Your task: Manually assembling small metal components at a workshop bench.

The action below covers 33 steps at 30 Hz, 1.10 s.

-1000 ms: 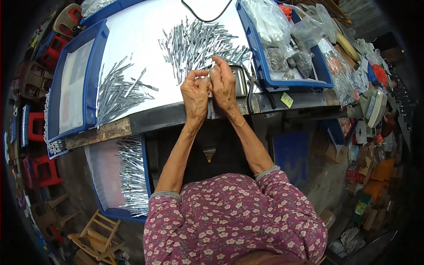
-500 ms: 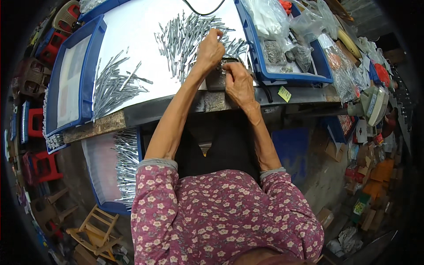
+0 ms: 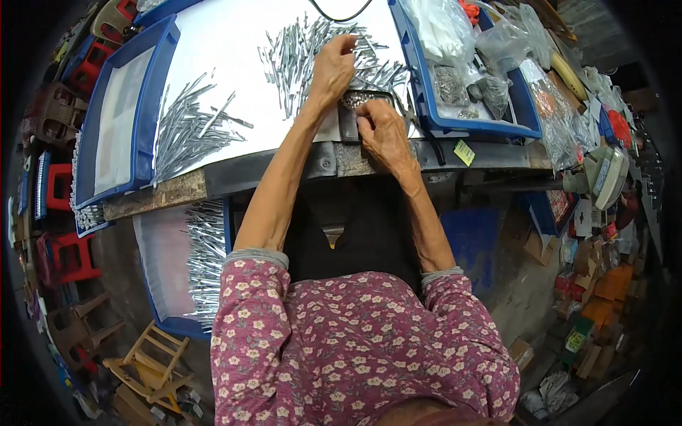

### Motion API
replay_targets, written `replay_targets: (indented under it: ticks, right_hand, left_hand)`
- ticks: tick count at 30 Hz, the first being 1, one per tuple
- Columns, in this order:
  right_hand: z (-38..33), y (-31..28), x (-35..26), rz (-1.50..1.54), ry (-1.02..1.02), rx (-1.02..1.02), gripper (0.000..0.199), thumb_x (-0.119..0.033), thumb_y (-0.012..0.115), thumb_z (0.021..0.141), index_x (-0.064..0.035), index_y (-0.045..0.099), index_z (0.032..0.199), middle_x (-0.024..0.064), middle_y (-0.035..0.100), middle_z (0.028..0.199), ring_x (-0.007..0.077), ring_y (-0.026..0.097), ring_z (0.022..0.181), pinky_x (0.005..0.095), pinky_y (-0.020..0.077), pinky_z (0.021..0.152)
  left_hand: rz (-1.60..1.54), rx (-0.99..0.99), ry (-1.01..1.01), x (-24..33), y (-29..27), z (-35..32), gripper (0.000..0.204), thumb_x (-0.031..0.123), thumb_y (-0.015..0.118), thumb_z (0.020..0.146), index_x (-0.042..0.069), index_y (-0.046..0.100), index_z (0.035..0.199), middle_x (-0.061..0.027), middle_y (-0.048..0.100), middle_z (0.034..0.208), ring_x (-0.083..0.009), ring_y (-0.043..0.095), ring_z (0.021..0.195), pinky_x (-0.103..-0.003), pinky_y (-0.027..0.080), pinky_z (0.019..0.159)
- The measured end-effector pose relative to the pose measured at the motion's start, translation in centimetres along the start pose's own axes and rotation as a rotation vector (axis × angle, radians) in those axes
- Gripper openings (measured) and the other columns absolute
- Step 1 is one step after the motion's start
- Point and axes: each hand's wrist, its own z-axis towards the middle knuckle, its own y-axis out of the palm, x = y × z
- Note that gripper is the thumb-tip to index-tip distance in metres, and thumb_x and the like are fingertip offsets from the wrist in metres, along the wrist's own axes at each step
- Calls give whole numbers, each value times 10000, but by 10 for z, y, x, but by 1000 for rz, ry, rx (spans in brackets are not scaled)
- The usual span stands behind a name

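A wide pile of slim silvery metal pieces (image 3: 293, 60) is spread over the white-covered bench top. My left hand (image 3: 332, 71) is over the near right part of this pile, its fingers curled together; whatever they hold is hidden. Just nearer stands a small dark tray (image 3: 349, 128) with tiny shiny metal parts (image 3: 356, 98) in it. My right hand (image 3: 386, 131) reaches over that tray with thumb and fingertips bent together among the parts. Anything between these fingertips is too small to make out. A second pile of the same slim pieces (image 3: 186, 131) lies to the left.
Blue trays stand on either side: a left one (image 3: 147, 106) with a pale lining, and a right one (image 3: 483, 129) full of plastic bags. A black cable (image 3: 341, 19) curves at the back. Below the bench edge (image 3: 266, 170), another tray holds slim metal pieces (image 3: 206, 263).
My left hand has moved slightly back and away from my right hand, so more of the small tray shows. My right hand stays at the tray. The view has shifted a little.
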Motion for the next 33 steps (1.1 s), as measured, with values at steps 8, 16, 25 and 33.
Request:
replay_targets:
  ticks: [8, 16, 25, 33]
  right_hand:
    - [6, 9, 1, -73, -145, 1, 70, -16, 554, 722, 12, 503, 761, 167, 521, 730, 329, 525, 698, 392, 410, 624]
    - [14, 7, -2, -295, -231, -145, 76, -22, 525, 734, 8, 459, 755, 184, 498, 735, 358, 505, 724, 420, 390, 629]
    - [15, 13, 9, -217, -446, -34, 109, -40, 518, 748, -7, 430, 803, 186, 485, 697, 363, 504, 683, 433, 387, 593]
    - [14, -6, -7, 22, 67, -103, 77, -63, 496, 799, 10, 474, 798, 139, 506, 631, 234, 520, 561, 330, 409, 530]
  left_hand:
    - [-163, 290, -154, 5, -102, -58, 230, 3, 449, 808, -53, 534, 1014, -141, 603, 886, -162, 579, 768, -260, 487, 680]
    - [1, 417, -165, -7, -161, -98, 175, -7, 463, 775, -47, 567, 910, -104, 606, 809, -153, 571, 734, -260, 455, 669]
    - [667, 227, -16, -28, -173, -96, 124, -8, 503, 751, -11, 590, 839, -143, 598, 806, -276, 552, 747, -342, 434, 703]
    - [820, 201, 31, -46, -181, -76, 132, -18, 530, 697, -8, 599, 808, -157, 573, 785, -309, 511, 791, -384, 403, 745]
